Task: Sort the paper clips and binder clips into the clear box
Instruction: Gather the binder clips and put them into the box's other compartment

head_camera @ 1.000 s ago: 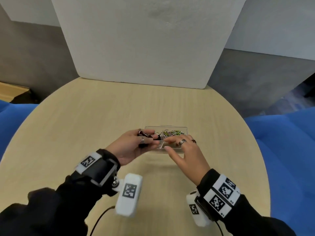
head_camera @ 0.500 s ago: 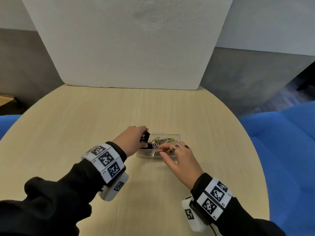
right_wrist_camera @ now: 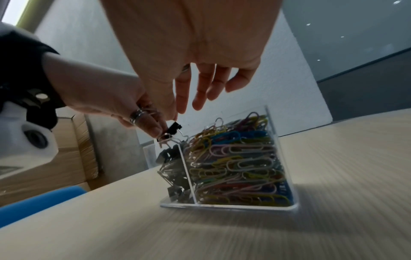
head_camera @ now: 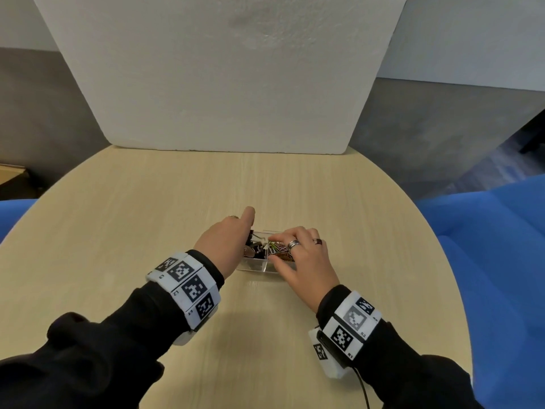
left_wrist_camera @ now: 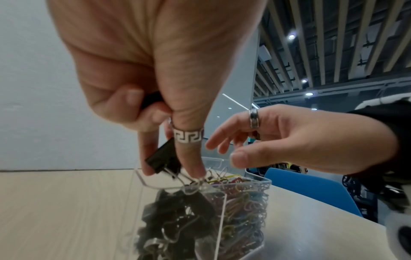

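Bare tabletop (head_camera: pixel 147 231) around clear box (head_camera: pixel 256 265)

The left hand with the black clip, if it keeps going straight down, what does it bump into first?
Probably the pile of black binder clips in the clear box, right under the left hand and the clip it pinches.

A round table (head_camera: pixel 147 231) of light wood fills the middle. At its far edge stands a large white foam board (head_camera: pixel 221 75). Blue seats (head_camera: pixel 486 246) are beside the table, and a brown cardboard box (right_wrist_camera: pixel 73 151) is further away.
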### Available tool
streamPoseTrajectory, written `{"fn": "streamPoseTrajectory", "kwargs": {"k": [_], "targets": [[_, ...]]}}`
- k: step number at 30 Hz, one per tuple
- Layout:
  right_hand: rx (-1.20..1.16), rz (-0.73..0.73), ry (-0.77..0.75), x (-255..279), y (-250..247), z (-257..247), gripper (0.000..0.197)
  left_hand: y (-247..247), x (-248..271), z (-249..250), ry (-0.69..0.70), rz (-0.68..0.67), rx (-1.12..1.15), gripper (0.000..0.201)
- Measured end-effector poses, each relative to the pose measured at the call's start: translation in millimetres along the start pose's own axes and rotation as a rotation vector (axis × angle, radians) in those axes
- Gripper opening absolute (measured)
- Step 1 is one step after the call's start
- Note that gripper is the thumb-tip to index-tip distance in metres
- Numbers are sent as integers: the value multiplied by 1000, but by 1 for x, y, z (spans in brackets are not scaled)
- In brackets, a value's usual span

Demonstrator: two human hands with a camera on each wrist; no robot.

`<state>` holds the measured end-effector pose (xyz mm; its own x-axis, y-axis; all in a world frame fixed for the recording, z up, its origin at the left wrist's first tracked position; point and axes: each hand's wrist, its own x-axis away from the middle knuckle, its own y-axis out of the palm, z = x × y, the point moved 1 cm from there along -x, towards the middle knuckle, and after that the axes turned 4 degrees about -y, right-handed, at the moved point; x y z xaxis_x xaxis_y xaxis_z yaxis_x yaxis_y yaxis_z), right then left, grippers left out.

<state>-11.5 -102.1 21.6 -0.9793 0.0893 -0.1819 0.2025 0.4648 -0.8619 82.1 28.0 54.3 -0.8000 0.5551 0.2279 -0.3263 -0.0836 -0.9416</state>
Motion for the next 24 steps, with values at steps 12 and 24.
{"fn": "streamPoseTrajectory", "kwargs": {"k": [12, 24], "targets": [[256, 63, -85, -24, 20, -7, 30, 8, -4, -23, -5, 91, 373, 27], [87, 18, -32, -16, 20, -1, 20, 26, -5, -29, -31, 206, 504, 23]]}}
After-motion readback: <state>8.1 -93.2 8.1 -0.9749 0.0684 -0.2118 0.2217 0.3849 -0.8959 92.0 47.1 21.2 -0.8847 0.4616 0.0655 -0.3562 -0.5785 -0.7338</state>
